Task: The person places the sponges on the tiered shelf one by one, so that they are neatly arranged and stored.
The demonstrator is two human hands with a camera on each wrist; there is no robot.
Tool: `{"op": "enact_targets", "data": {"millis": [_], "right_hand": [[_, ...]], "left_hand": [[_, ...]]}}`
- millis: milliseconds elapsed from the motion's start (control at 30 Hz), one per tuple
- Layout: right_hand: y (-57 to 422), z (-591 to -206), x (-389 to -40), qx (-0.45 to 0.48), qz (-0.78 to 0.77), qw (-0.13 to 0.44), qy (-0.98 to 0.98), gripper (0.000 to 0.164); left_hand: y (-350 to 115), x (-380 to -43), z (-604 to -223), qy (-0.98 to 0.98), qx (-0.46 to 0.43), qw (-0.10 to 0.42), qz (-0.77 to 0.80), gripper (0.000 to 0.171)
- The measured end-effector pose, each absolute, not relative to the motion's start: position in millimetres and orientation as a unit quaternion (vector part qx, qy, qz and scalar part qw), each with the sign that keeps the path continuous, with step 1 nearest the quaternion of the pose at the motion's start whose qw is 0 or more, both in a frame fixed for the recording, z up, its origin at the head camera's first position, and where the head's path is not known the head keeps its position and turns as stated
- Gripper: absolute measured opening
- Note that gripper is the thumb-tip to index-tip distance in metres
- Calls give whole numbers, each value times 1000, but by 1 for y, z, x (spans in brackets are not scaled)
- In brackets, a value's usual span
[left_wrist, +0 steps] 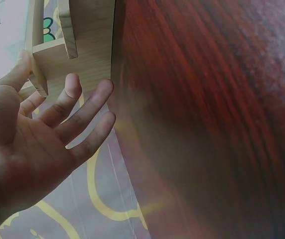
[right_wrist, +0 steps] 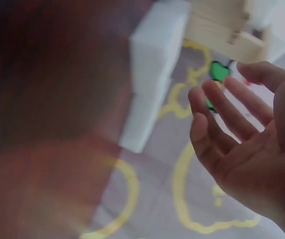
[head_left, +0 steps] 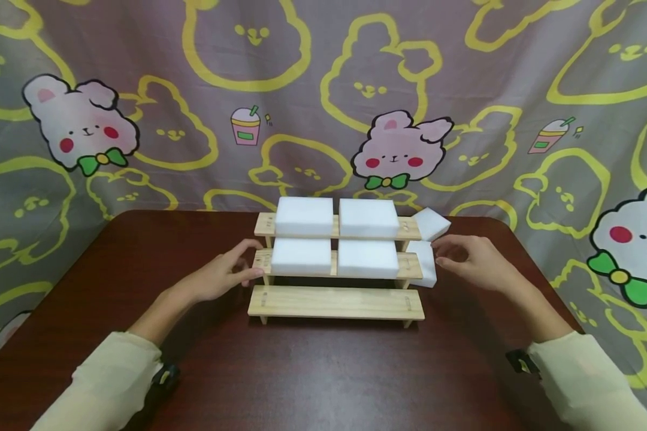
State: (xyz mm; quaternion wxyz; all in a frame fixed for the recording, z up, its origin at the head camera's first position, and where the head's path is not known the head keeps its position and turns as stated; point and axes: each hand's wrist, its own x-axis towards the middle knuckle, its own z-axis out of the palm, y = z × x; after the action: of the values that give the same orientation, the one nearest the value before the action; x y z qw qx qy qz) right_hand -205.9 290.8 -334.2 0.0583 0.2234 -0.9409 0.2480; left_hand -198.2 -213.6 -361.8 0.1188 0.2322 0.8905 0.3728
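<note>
A three-step wooden stand stands on the table, with two white foam blocks side by side on its top step and two more white blocks on the middle one. The lowest step is bare. At the stand's left end is my left hand, its thumb right at the edge of a step; in the left wrist view the other fingers of that hand spread loosely. To the right of the stand, my right hand has bent, relaxed fingers with nothing between them, close beside a white block.
Another white block lies farther back on the right, partly behind the stand. The dark red-brown table has rounded far corners. Behind it hangs a grey curtain with yellow outlines and bunny faces.
</note>
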Motion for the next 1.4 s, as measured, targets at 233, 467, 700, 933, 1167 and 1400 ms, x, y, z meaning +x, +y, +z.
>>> {"op": "enact_targets", "data": {"millis": [233,467,700,933,1167,1400], "right_hand": [[301,-357,-210,259,239,-3,-936,30],[303,-362,-210,273,231,-15,-934,35],[304,-359,-210,263,196,9,-945,30],[306,-359,-210,230,199,0,-953,37],[308,-360,-210,206,176,10,-963,46],[306,-364,-210,192,160,25,-968,50]], "left_hand": [[-213,-199,-361,890,234,123,371,48],[-213,-198,-359,890,238,119,371,47],[-213,-196,-359,890,235,120,371,49],[-213,-196,-359,891,234,120,370,49],[-212,-196,-358,891,235,121,369,50],[-212,-196,-357,891,237,118,369,49]]}}
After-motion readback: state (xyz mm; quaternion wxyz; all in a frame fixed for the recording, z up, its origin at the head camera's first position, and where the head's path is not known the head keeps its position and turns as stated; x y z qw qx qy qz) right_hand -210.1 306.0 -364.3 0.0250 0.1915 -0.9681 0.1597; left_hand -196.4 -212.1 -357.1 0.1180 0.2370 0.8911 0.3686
